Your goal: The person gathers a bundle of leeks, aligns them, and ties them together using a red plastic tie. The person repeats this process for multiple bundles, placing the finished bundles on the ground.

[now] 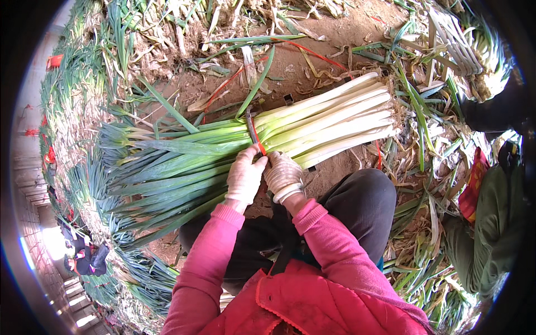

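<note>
A bundle of long green onions [326, 121] lies on the ground before my knees, green leaves to the left and white stalks with roots to the right. A red tie [260, 144] crosses its middle, beside a narrow dark metal bar [250, 121] curving over the stalks. My left hand [246, 173], in a pale knit glove, pinches the tie at the bundle's near side. Close against it, my right hand [284, 172] is curled in a soiled glove at the same tie. The tie's ends are hidden by the fingers.
Piled green onions [79, 109] line the left side. Loose leaves and dry husks [418, 234] litter the soil. Red strips [314, 52] lie beyond the bundle. At right are a bundle of flat pale strips [454, 39] and another person's green-clad leg [496, 226]. Another person [88, 257] is far left.
</note>
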The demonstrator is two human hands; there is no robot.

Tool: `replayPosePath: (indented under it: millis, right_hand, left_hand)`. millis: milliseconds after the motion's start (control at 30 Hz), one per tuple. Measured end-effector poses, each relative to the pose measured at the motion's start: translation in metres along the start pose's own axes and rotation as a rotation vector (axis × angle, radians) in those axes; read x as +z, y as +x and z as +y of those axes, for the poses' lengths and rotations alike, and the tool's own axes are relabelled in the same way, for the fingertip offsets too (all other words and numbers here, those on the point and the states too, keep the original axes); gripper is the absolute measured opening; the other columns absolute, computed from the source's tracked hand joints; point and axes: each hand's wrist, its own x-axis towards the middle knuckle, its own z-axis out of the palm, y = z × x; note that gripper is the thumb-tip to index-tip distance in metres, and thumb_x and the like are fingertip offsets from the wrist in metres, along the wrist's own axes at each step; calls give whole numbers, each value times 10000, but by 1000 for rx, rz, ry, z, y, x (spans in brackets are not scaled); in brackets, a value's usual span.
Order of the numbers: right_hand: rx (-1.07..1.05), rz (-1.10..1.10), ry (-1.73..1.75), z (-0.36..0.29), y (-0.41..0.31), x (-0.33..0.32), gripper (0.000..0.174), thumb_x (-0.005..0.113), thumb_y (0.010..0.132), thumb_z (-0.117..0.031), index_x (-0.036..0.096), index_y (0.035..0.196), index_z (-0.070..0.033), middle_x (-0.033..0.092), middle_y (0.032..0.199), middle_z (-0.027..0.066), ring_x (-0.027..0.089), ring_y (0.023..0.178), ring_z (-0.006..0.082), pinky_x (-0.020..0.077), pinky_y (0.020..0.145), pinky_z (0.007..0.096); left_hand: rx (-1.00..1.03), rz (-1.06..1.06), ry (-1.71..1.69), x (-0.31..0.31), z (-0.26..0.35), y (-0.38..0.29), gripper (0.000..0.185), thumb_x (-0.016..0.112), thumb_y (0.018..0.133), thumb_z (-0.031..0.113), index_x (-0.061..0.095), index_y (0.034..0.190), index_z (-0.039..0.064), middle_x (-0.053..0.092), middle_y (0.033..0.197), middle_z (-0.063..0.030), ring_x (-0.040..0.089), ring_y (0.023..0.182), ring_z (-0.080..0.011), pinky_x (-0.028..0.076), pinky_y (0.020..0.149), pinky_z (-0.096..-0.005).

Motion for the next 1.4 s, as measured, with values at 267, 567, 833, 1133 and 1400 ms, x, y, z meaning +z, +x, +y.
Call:
replayPosePath:
  millis: [267,567,833,1133,1400]
  right_hand:
    - [27,-75,121,1,0,-3,172,660,901,-251,704,971,-100,710,981,179,684,953,393,549,817,512]
    - [9,69,154,7,-5,6,121,691,880,-183,711,984,-122,692,940,171,681,883,383,548,781,494]
    - [-19,117,116,12,-2,11,157,695,909,-283,683,971,-138,672,914,121,680,856,341,549,730,467]
    - [29,-23,64,2,-15,13,206,590,987,-306,639,1128,-165,674,996,143,693,880,375,560,734,502]
    - [406,-195,963,6,-17,27,378,680,928,-138,700,1306,-137,771,1027,143,733,884,238,573,797,363]
  left_hand:
    - [-294,8,-410,23,1,12,310,708,962,352,784,1061,68,717,826,-59,633,728,-148,499,707,-290]
    - [-921,2,-1123,10,10,35,292,593,899,309,458,665,198,516,603,33,341,436,-99,266,436,-279]
    - [-1009,-141,-1117,-4,22,37,349,556,873,240,337,603,211,344,547,52,188,417,-111,172,427,-293]
    - [-1000,-224,-972,-9,30,43,372,576,896,293,352,608,219,364,549,56,227,424,-109,187,441,-293]
    - [-1029,-228,-839,-4,32,50,354,592,912,326,399,630,233,390,530,57,254,393,-104,181,411,-296]
